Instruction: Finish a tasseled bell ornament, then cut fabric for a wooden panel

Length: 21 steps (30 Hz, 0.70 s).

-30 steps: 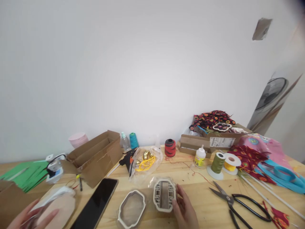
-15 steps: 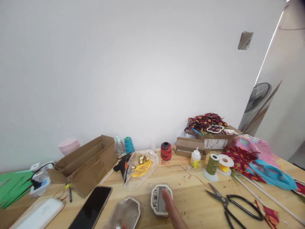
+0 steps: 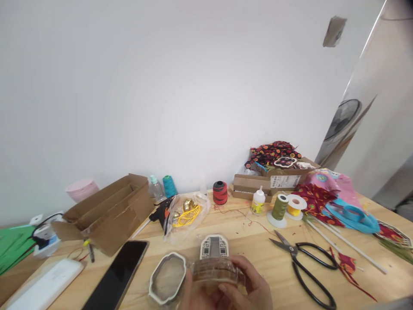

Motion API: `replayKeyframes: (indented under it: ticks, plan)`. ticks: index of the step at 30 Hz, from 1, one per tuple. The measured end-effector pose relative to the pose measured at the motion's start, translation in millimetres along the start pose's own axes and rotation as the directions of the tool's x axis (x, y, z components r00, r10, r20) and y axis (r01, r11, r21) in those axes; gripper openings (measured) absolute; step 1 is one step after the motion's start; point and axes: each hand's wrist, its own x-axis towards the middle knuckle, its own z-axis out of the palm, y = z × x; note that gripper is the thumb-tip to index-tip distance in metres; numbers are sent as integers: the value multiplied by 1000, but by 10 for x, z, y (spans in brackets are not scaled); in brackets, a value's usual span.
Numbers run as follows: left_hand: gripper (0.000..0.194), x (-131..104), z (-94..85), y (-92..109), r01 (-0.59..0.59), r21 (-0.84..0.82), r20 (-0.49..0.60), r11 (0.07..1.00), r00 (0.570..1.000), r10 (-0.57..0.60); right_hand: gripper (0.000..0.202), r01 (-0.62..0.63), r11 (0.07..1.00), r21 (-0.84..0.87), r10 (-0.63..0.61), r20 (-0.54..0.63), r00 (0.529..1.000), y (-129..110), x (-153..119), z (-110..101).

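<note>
My right hand [image 3: 250, 286] is wrapped round the right end of a brownish stack of pieces in clear plastic [image 3: 214, 272], at the bottom centre. At the stack's left end is my left hand [image 3: 193, 292], blurred and partly cut off by the lower edge, with its fingers against the plastic. Just behind the stack lies a wrapped lattice frame [image 3: 214, 247] with a grey middle, partly covered by it. To the left, a scalloped pale frame [image 3: 168, 277] in plastic lies flat on the wooden table [image 3: 258, 262].
Black-handled scissors [image 3: 294, 249] lie to the right. A phone [image 3: 118, 275] and white device [image 3: 47, 286] are at left. Behind stand a cardboard box [image 3: 124, 221], a red thread spool [image 3: 220, 193], a glue bottle [image 3: 258, 201] and a green spool [image 3: 279, 207]. Patterned cloth [image 3: 316, 200] lies at right.
The stack is now in my hands in front of the lattice frame, where a single finger pointed before. The scalloped frame shows uncovered and sharper. The view has shifted slightly.
</note>
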Motion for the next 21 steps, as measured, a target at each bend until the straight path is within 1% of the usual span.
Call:
replayKeyframes:
  ticks: [1,2,4,5,6,7,9,10,11,13,14,15,17,19,21]
  plan:
    - [51,-17,0,19,14,-27,17,1000,1000,-14,37,98,993,-68,-95,45,994,-27,11,-6]
    - [47,-31,1,38,18,-55,26,998,1000,-17,41,213,970,-120,-200,110,974,-60,27,-16]
    - [43,-57,16,73,0,-84,27,996,1000,2,45,420,893,-162,-376,246,894,-135,67,-48]
    - [45,-69,28,89,-13,-89,23,996,1000,15,44,488,858,-164,-430,293,854,-173,87,-66]
    - [47,-82,43,105,-32,-89,16,996,999,34,41,522,836,-167,-454,321,831,-211,104,-82]
    - [48,-95,59,118,-56,-86,6,995,998,56,37,529,831,-172,-459,325,827,-245,117,-96]
    - [49,-119,87,139,-102,-83,-16,991,995,101,31,510,841,-181,-444,307,842,-298,127,-112]
    - [48,-127,98,146,-121,-86,-25,989,993,119,30,508,841,-188,-441,307,843,-316,125,-111]
    - [48,-132,106,149,-130,-96,-28,987,991,128,31,518,833,-197,-443,325,836,-328,120,-105]
    - [47,-132,118,149,-120,-141,-16,983,993,119,37,557,799,-227,-461,362,810,-335,101,-76]
    - [46,-130,123,146,-112,-164,-7,980,994,112,36,569,783,-250,-468,367,804,-332,89,-54]
    - [45,-127,129,142,-104,-181,0,978,994,106,31,573,774,-270,-475,350,807,-328,75,-31]
    - [42,-122,146,131,-102,-186,-2,977,995,103,17,556,778,-291,-486,282,827,-318,41,11]
    - [41,-123,163,118,-114,-157,-23,981,993,112,12,517,812,-270,-470,223,854,-312,-4,39]
    - [42,-128,177,102,-118,-115,-43,986,993,113,9,462,863,-207,-431,177,885,-313,-60,47]
